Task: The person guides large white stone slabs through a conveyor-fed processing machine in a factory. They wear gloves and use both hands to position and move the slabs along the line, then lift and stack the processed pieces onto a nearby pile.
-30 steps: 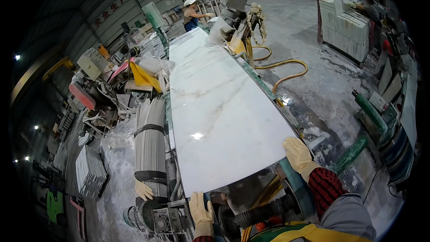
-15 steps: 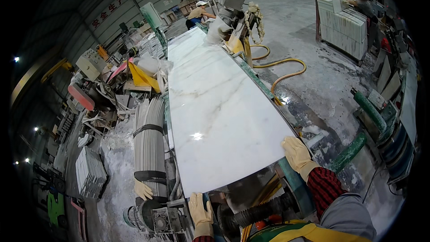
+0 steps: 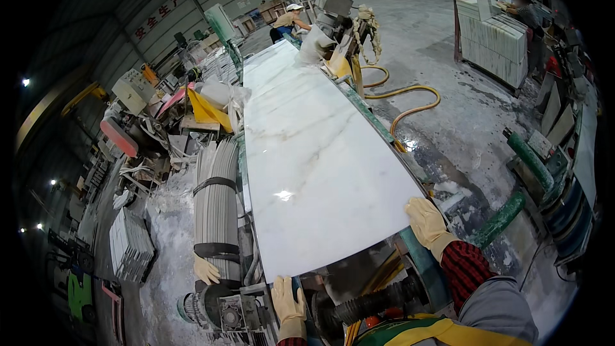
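Note:
A long white marble slab (image 3: 327,173) with faint brown veins lies on the green machine frame in front of me. My left hand (image 3: 288,302), in a cream glove, touches the slab's near left corner with fingers stretched out and thumb apart. At the near right corner rests my right hand (image 3: 427,221), also gloved, its fingers extended along the slab's edge. The undersides of both hands are hidden. Another cream glove (image 3: 207,270) lies against the ribbed grey roll; I cannot tell whether a hand is in it.
Left of the slab are a ribbed grey roll (image 3: 216,211) and a motor (image 3: 204,304). A dark threaded shaft (image 3: 378,298) crosses below the near edge. A person (image 3: 289,22) leans at the far end. A yellow hose (image 3: 416,110) and stacked slabs (image 3: 490,41) are at right.
The whole view has shifted slightly right. Both my hands stay at the slab's near corners, and the slab shows no clear movement.

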A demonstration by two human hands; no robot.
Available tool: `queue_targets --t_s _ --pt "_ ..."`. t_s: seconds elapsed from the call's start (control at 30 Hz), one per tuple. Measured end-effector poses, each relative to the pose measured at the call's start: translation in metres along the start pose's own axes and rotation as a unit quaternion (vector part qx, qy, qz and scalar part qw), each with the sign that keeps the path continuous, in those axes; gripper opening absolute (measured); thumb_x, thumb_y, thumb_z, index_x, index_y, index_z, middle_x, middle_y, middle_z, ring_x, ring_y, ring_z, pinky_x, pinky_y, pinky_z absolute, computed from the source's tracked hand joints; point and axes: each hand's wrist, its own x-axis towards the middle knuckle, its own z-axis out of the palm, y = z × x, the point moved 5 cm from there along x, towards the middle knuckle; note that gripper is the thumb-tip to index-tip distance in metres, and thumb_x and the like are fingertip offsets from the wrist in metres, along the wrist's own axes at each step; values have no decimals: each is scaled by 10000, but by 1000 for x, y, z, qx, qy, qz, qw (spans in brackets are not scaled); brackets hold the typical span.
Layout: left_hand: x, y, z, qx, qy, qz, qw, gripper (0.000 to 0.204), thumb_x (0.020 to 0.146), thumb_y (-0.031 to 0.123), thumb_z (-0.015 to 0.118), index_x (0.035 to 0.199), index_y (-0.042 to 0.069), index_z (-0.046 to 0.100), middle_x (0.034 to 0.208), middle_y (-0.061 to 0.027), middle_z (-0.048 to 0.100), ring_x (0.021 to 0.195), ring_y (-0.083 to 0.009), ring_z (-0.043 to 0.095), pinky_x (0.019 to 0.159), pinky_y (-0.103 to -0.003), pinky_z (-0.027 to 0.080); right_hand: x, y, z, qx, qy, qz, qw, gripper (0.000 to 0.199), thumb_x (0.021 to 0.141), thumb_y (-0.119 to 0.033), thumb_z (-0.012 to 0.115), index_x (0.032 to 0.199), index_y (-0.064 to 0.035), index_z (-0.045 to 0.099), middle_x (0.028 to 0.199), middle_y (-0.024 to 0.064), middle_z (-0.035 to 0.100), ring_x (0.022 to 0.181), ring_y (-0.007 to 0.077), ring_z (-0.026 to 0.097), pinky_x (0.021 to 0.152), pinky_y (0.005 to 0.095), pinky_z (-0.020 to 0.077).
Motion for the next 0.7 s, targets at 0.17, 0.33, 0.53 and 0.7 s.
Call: queue_targets --t_s 0.17,0.33,0.53,0.7 --pt "-5 -5 6 8 20 11 1000 539 1005 234 721 1489 42 582 1599 -293 521 1474 -491 467 1249 -557 367 -1 0 -2 9 -11 4 1000 415 948 -137 710 1349 -30 692 1407 247 686 1330 461 627 1206 570 464" --pt "-4 -1 2 -9 -7 -3 1000 555 1019 261 709 1511 45 575 1616 -301 514 1497 -490 460 1269 -561 353 -4 0 -4 5 -9 0 1000 418 943 -134 710 1348 -31 685 1407 245 681 1327 459 623 1203 573 462" --pt "-7 0 0 -10 -16 -20 1000 565 1020 264 714 1523 49 572 1619 -303 521 1518 -485 457 1281 -558 346 -1 -8 -12 8 0 0 1000 411 923 -102 720 1327 -34 684 1372 240 689 1307 460 631 1187 571 475" --pt "-8 3 -3 -10 -18 -19 1000 559 1019 259 714 1518 47 575 1623 -302 518 1528 -480 451 1281 -556 349 -1 -11 -15 1 15 -9 1000 380 919 -90 723 1294 -38 685 1333 232 697 1274 457 646 1163 569 492"
